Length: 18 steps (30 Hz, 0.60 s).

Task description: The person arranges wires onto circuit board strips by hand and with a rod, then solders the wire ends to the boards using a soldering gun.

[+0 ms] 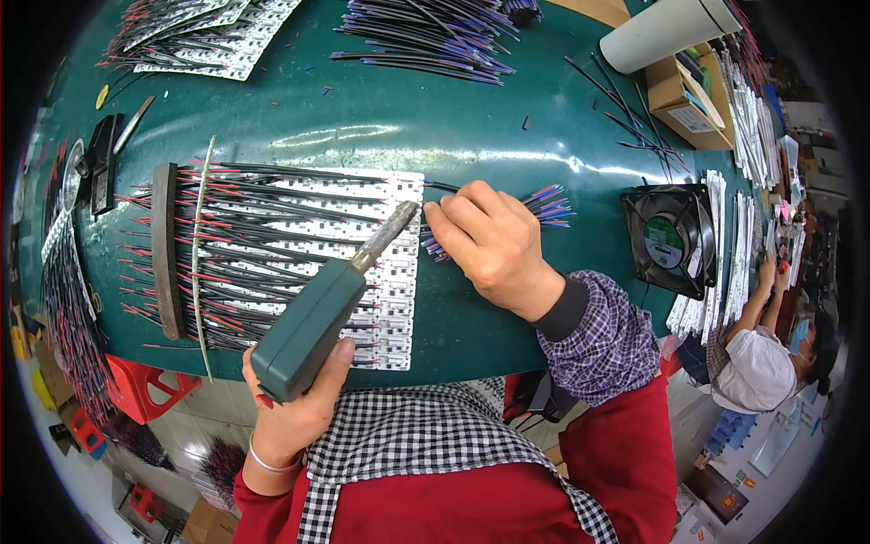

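Note:
My left hand [308,399] is wrapped round the dark green handle of a soldering gun [313,322]. Its metal tip [403,218] points up and right, over the right edge of a panel of white circuit boards [394,308]. Beside that edge my right hand [498,245] is closed in a pinch on black wires. One black wire [441,185] runs from the panel edge under its fingers. A bundle of wires with blue-purple ends [548,207] shows on both sides of this hand. Rows of black and red wires [245,218] lie across the panel.
A dark bar [168,254] and a thin pale strip [201,263] lie across the wires. A black fan [671,238] stands at right, near white strips [716,236]. Behind are a wire pile [426,36], a grey cylinder [669,34] and a cardboard box [689,104]. Another person [761,363] sits far right.

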Each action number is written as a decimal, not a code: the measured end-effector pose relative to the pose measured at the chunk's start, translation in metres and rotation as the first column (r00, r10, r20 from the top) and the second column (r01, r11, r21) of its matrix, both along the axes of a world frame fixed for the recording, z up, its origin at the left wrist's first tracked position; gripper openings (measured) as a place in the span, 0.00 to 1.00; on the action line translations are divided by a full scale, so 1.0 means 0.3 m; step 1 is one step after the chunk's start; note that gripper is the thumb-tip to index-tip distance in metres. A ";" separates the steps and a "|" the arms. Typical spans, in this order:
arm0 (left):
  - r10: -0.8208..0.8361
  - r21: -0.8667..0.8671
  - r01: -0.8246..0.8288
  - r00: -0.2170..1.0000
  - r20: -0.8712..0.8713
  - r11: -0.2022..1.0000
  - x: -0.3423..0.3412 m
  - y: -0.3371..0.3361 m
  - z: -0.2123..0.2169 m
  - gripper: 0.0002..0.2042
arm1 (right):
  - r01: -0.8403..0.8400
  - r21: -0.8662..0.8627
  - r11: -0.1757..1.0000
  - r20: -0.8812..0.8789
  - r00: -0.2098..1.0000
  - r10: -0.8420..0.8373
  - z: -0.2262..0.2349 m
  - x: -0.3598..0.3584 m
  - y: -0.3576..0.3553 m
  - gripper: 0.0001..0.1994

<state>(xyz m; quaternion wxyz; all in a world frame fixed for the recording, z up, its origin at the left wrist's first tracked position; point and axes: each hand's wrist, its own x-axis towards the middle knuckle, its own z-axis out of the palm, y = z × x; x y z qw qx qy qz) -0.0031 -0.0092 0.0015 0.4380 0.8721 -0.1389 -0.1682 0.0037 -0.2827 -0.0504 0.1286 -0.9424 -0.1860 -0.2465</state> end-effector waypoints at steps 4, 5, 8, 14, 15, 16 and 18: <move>0.156 -0.209 -0.206 0.960 -0.233 0.956 0.015 -0.023 0.025 0.10 | -0.002 -0.007 1.000 -0.003 1.000 0.002 0.000 0.000 -0.001 0.15; 0.177 -0.225 -0.236 0.950 -0.256 0.945 0.017 -0.027 0.030 0.10 | 0.000 -0.010 1.000 -0.012 1.000 0.000 0.001 0.000 0.000 0.15; -0.028 -0.026 0.028 1.000 0.006 0.999 0.018 -0.014 -0.002 0.09 | 0.015 -0.001 1.000 0.103 0.995 -0.014 -0.024 0.012 0.000 0.07; -0.005 -0.237 0.017 0.999 0.050 0.971 0.064 -0.063 0.025 0.09 | 0.023 0.000 1.000 -0.008 1.000 -0.023 -0.007 -0.004 0.012 0.15; -0.006 -0.237 0.017 0.999 0.050 0.971 0.064 -0.065 0.029 0.09 | 0.024 0.000 1.000 -0.008 1.000 -0.024 -0.007 -0.005 0.013 0.15; -0.019 -0.211 0.031 0.998 0.062 0.977 0.065 -0.066 0.032 0.10 | 0.026 -0.002 1.000 -0.005 1.000 -0.026 -0.006 -0.006 0.013 0.15; -0.032 -0.185 0.045 0.997 0.073 0.982 0.066 -0.067 0.032 0.10 | 0.029 -0.003 1.000 0.000 1.000 -0.029 -0.007 -0.007 0.013 0.15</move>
